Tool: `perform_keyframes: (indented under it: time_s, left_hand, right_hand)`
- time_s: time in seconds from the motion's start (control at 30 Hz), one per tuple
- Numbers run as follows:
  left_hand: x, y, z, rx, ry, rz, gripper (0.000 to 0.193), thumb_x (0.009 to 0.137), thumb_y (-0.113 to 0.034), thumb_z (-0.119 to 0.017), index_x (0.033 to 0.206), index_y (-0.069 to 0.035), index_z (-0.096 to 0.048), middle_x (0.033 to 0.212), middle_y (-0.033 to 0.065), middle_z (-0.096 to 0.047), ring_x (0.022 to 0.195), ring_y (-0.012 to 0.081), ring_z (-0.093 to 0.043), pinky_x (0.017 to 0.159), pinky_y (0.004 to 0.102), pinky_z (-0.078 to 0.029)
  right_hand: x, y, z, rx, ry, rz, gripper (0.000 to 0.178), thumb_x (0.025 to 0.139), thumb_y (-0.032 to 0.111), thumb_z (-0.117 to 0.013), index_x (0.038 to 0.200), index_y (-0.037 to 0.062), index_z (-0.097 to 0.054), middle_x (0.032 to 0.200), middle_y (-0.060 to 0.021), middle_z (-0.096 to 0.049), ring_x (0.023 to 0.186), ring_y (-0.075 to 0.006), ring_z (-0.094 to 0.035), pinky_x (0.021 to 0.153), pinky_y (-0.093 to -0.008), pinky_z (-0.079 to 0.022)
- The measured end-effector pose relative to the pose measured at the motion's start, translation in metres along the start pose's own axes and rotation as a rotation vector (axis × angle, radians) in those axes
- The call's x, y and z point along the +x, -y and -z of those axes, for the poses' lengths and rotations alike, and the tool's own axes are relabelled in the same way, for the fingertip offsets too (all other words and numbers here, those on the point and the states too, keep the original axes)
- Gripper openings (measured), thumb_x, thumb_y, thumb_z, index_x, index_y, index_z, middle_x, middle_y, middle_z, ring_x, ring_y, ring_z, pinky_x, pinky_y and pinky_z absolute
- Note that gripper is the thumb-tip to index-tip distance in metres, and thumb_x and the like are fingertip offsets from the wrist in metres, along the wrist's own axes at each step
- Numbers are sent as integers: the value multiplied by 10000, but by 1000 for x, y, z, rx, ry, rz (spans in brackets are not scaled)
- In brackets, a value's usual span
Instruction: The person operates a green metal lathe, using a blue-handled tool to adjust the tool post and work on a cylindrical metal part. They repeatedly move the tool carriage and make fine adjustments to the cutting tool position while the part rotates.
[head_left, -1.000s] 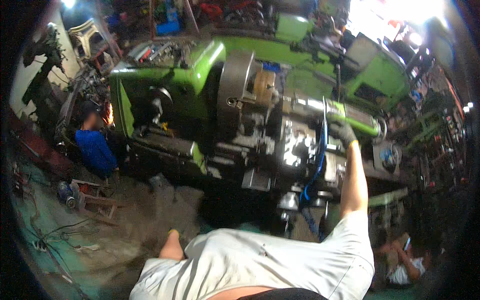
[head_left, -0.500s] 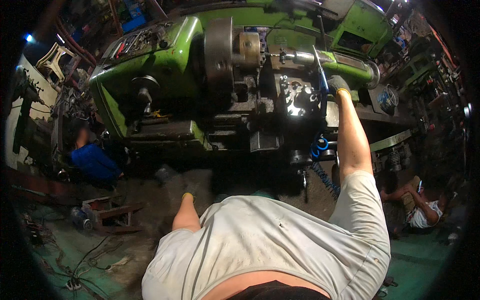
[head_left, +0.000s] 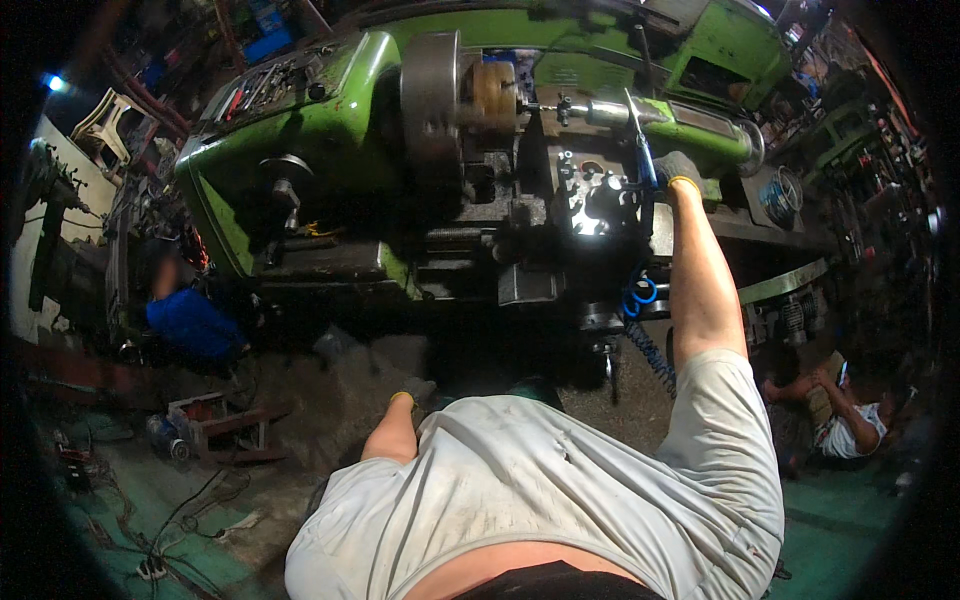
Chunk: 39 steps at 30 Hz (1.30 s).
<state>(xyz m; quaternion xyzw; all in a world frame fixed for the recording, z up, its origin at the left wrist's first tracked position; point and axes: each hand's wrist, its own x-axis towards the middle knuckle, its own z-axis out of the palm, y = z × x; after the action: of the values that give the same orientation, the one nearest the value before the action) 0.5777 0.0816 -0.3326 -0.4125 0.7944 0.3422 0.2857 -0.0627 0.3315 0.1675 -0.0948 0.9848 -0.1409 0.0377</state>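
My right hand point(head_left: 676, 168), in a grey glove with a yellow cuff, reaches forward and is closed around a blue air blow gun point(head_left: 645, 160). Its thin nozzle points up past the tailstock point(head_left: 690, 130) of a green lathe. A blue coiled hose point(head_left: 640, 295) hangs below it. Left of the nozzle, a drill bit point(head_left: 540, 107) held in the tailstock points at the chuck point(head_left: 432, 115), where a brownish round workpiece point(head_left: 492, 95) looks blurred. My left hand point(head_left: 412, 388), in a dark glove, hangs low beside my shirt; its fingers are too dark to make out.
The tool post point(head_left: 600, 200) sits on the carriage below the drill. Several hand tools point(head_left: 270, 90) lie on the headstock. A person in blue point(head_left: 195, 320) is at the left, another person point(head_left: 850, 420) at the right. Cables point(head_left: 160, 540) and a metal frame point(head_left: 230, 425) are on the floor.
My left hand has swung forward and to the right, so its dark glove now shows. The chuck and workpiece look more smeared than before. My right hand stays on the air blow gun.
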Motion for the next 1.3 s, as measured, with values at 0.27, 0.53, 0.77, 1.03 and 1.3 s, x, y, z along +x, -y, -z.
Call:
perform_keyframes:
  time_s: [0.27, 0.53, 0.77, 1.03, 1.3]
  left_hand:
    - [7, -5, 3, -14, -23, -6, 589, 971, -518, -521, 1303, -61, -688, 1389, 235, -617, 1295, 426, -576, 1084, 502, -448]
    - [2, -4, -5, -20, -23, 4, 607, 962, -538, -533, 1297, -57, -694, 1381, 236, -623, 1292, 429, -579, 1081, 503, -450]
    - [3, 0, -3, -13, -18, 13, 623, 955, -555, -543, 1291, -54, -699, 1374, 237, -629, 1288, 432, -581, 1078, 504, -451]
    - [17, 10, -13, -13, -52, -38, 635, 943, -566, -561, 1285, -50, -702, 1357, 234, -642, 1266, 436, -596, 1068, 506, -460]
    - [3, 2, -9, 2, -67, -24, 619, 945, -558, -557, 1270, -53, -707, 1340, 233, -652, 1240, 436, -612, 1055, 508, -468]
  right_hand:
    - [5, -4, -1, 20, -15, 21, 540, 731, 441, -742, 1034, -5, -768, 1098, -294, -719, 1078, -439, -707, 881, -460, -561]
    - [0, -2, 0, 10, 20, 43, 572, 751, 485, -730, 1033, -11, -771, 1100, -292, -723, 1083, -436, -708, 883, -458, -560]
    - [-19, 11, 20, 16, 99, 45, 581, 755, 475, -712, 1071, -10, -763, 1145, -303, -705, 1131, -445, -683, 927, -459, -552]
    - [-20, 13, 17, 46, 98, 57, 554, 755, 466, -713, 1055, 3, -767, 1118, -291, -715, 1104, -436, -696, 909, -460, -552]
    - [-20, 10, 17, 47, 85, 53, 556, 747, 464, -727, 1055, 3, -764, 1118, -292, -713, 1097, -434, -700, 902, -461, -550]
